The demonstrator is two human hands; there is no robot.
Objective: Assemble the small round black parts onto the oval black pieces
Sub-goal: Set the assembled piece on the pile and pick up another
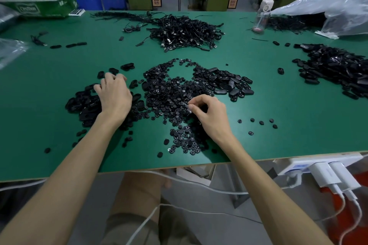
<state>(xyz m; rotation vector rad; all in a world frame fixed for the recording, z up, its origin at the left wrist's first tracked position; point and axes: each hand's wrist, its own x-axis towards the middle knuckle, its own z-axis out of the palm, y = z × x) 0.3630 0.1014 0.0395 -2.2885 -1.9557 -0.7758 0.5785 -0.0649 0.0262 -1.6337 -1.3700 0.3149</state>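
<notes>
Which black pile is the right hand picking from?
The middle pile of small round parts: the right hand pinches one at its near side, while the oval pieces lie in separate piles left and right.

Oval black pieces (79,103) partly under left hand (115,96); right fingers' (197,101) hold indiscernible

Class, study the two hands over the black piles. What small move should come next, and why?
Probably lift the right hand with the round part it pinches from the middle pile and carry it to the left hand, which rests on the oval pieces. No pairing shows yet, so the part must meet an oval piece.
</notes>
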